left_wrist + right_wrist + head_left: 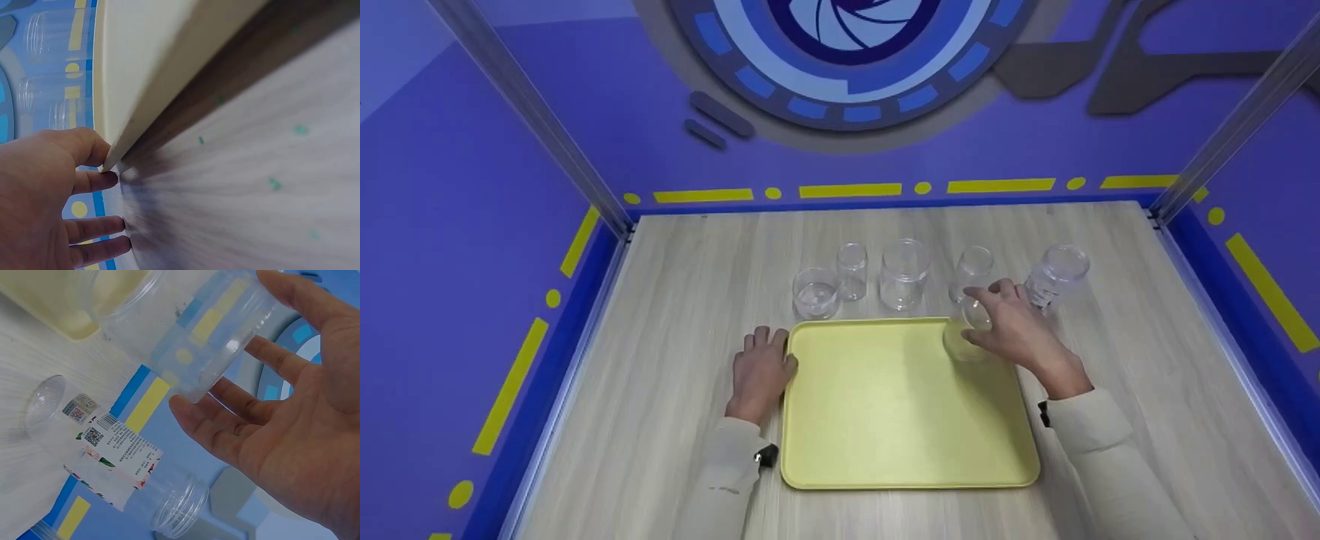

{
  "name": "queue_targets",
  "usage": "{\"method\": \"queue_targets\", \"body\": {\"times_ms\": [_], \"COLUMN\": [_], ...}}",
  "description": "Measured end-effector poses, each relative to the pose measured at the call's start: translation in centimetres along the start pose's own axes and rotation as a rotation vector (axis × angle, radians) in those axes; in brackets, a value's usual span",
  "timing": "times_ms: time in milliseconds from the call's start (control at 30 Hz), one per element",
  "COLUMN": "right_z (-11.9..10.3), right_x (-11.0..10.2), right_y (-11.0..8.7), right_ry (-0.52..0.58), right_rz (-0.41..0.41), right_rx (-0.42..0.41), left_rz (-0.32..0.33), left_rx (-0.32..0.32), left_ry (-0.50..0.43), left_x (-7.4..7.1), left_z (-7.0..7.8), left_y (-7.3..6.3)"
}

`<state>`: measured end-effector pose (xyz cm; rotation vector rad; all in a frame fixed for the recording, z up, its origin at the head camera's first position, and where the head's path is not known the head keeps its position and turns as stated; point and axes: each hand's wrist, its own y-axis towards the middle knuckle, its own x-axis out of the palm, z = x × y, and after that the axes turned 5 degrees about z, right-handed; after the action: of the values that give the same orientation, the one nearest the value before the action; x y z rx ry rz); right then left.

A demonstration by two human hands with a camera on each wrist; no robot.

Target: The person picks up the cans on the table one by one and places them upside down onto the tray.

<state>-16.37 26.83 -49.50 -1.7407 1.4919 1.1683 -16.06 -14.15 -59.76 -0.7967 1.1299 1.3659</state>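
My left hand (pixel 761 375) is at the far left corner of a yellow tray (pixel 900 420). In the left wrist view, its thumb and index finger pinch the tray's rim (pixel 115 149), while the other fingers reach down beside it. Over the tray's far right corner, my right hand (pixel 1020 330) holds a clear plastic jar (pixel 180 337), its thumb and fingers spread around one end. A taller clear jar with a printed label (pixel 121 450) stands just right of that hand.
Behind the tray stand several clear containers: a low wide jar (pixel 816 296), a narrow one (pixel 853 274), a larger wide one (pixel 904 277) and another narrow one (pixel 973 262). Blue panels (pixel 885 165) with yellow marks enclose the wooden table (pixel 675 300) at the back and sides.
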Motion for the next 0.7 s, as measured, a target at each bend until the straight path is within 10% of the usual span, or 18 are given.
{"method": "queue_targets", "body": {"times_ms": [700], "right_z": [-0.24], "right_x": [0.42], "right_y": [0.21], "right_ry": [-0.017], "right_rz": [0.012], "right_rx": [0.002], "left_rz": [0.001], "left_rx": [-0.013], "left_ry": [-0.005], "left_x": [0.11], "left_z": [-0.04], "left_y": [-0.02]}}
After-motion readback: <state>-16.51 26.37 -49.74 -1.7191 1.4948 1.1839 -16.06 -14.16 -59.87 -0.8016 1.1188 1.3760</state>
